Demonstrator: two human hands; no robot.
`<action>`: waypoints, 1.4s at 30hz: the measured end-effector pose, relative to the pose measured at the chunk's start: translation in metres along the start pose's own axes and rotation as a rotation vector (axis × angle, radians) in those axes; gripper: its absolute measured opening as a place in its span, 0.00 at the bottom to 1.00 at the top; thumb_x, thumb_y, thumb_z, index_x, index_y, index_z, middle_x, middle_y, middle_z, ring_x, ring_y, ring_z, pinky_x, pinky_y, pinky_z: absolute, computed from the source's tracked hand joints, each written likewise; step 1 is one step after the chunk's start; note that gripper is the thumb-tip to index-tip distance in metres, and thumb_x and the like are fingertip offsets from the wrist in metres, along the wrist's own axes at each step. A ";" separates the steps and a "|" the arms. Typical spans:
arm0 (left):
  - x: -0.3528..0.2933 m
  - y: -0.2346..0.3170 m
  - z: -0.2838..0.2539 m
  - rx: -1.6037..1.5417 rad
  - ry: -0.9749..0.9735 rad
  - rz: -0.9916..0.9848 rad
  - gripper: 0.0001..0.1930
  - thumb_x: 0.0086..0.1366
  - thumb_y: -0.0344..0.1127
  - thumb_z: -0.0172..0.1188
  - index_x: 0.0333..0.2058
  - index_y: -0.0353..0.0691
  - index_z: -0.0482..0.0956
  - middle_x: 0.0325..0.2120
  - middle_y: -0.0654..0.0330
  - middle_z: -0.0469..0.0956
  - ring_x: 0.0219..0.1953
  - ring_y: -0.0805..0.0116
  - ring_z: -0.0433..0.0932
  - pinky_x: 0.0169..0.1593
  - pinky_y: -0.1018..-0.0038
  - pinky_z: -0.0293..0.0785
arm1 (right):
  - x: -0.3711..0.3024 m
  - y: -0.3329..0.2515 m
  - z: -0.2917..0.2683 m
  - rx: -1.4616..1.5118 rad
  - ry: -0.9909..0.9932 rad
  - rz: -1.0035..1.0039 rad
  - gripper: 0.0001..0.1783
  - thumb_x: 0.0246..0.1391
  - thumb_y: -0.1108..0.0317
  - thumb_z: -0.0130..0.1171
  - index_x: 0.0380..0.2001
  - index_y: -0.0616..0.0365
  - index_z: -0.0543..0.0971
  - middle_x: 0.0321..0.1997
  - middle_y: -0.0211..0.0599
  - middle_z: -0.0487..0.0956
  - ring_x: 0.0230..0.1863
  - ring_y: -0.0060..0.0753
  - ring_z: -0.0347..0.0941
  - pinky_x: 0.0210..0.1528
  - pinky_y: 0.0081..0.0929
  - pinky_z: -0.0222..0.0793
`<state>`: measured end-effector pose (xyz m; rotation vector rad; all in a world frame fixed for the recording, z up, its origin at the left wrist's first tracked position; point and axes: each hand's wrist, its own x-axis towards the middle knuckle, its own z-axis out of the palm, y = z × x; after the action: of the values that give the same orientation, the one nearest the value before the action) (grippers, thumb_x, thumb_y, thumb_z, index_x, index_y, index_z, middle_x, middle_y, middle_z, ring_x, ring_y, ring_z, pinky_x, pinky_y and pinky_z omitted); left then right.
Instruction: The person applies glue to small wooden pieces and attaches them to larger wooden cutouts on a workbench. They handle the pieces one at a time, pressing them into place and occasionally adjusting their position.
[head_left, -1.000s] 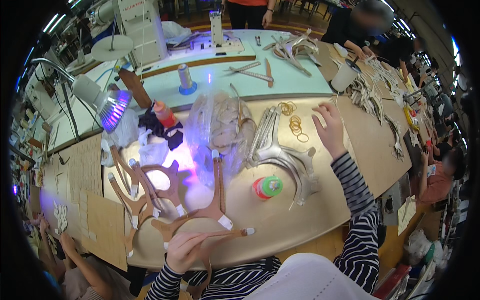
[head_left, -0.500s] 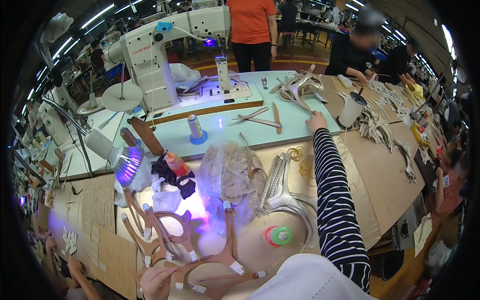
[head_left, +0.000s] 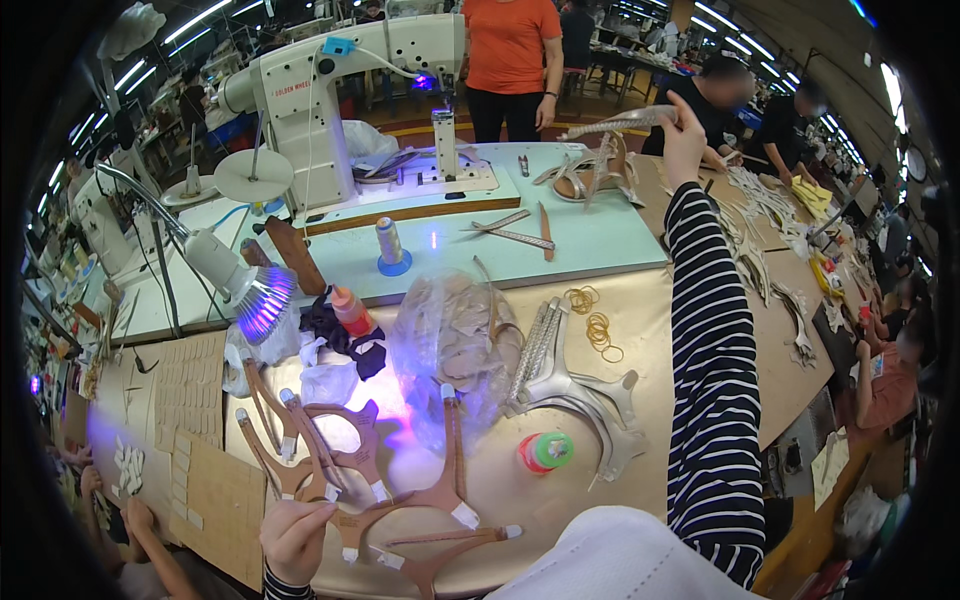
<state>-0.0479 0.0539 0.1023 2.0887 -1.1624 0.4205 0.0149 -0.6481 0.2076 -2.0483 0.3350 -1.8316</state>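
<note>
My right hand (head_left: 685,135) is raised over the far right of the bench. Its fingers pinch one end of a silver shoe strap piece (head_left: 622,120), which stretches out to the left in the air. Below it, a pile of curved strap pieces (head_left: 585,183) lies on the pale green sewing table (head_left: 470,262). At the lower left my left hand (head_left: 293,540) has its thumb and fingers pressed together. Whatever they hold, if anything, cannot be made out. Beside that hand lie several brown Y-shaped shoe pieces (head_left: 440,495) with white tips.
A white sewing machine (head_left: 310,130) stands at the back left. Nearer are a lamp (head_left: 262,305), a thread cone (head_left: 390,245), a plastic bag (head_left: 450,350), silver strap pieces (head_left: 565,385), rubber bands (head_left: 598,330) and a green-lidded container (head_left: 545,452). Co-workers sit at the right; someone in orange stands behind.
My right hand has risen from the pile on the table's far right, lifting a silver shoe strap piece. My left hand has shifted slightly left and up, still pinched.
</note>
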 end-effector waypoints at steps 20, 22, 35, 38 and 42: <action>0.080 0.024 -0.086 -0.655 0.237 -0.091 0.24 0.61 0.36 0.60 0.54 0.32 0.69 0.50 0.52 0.74 0.54 0.64 0.70 0.57 0.68 0.63 | 0.015 -0.348 -0.045 0.914 -0.723 0.120 0.20 0.61 0.71 0.52 0.57 0.61 0.70 0.49 0.34 0.78 0.45 0.17 0.75 0.45 0.17 0.72; 0.108 0.019 -0.097 -0.418 0.259 0.063 0.24 0.63 0.41 0.59 0.54 0.33 0.71 0.49 0.54 0.74 0.53 0.66 0.70 0.58 0.70 0.63 | 0.000 -0.382 -0.038 1.012 -0.906 0.134 0.18 0.61 0.69 0.53 0.54 0.60 0.73 0.49 0.34 0.78 0.46 0.18 0.75 0.47 0.18 0.73; 0.125 -0.034 -0.140 -0.962 -0.590 -0.631 0.21 0.70 0.42 0.48 0.49 0.28 0.72 0.21 0.62 0.76 0.10 0.84 0.68 0.10 0.90 0.60 | -0.160 -0.446 0.030 0.975 -1.354 0.787 0.13 0.57 0.73 0.57 0.45 0.65 0.76 0.45 0.37 0.78 0.44 0.25 0.76 0.50 0.22 0.75; 0.122 -0.051 -0.132 -0.852 -0.647 -0.776 0.15 0.66 0.38 0.55 0.43 0.30 0.76 0.21 0.65 0.77 0.10 0.86 0.67 0.11 0.90 0.58 | -0.203 -0.432 0.041 0.946 -1.388 1.075 0.12 0.56 0.76 0.56 0.44 0.68 0.74 0.43 0.39 0.76 0.42 0.27 0.77 0.47 0.19 0.76; 0.122 -0.064 -0.102 -0.735 -0.783 -0.902 0.14 0.64 0.37 0.58 0.41 0.30 0.77 0.21 0.66 0.78 0.13 0.88 0.68 0.12 0.90 0.58 | -0.233 -0.411 0.055 0.798 -1.398 1.264 0.16 0.55 0.77 0.57 0.48 0.65 0.71 0.46 0.40 0.75 0.42 0.23 0.75 0.47 0.16 0.75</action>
<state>0.0769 0.0741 0.2171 1.8394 -0.4683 -1.1479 0.0117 -0.1745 0.1673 -1.3831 0.2631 0.3146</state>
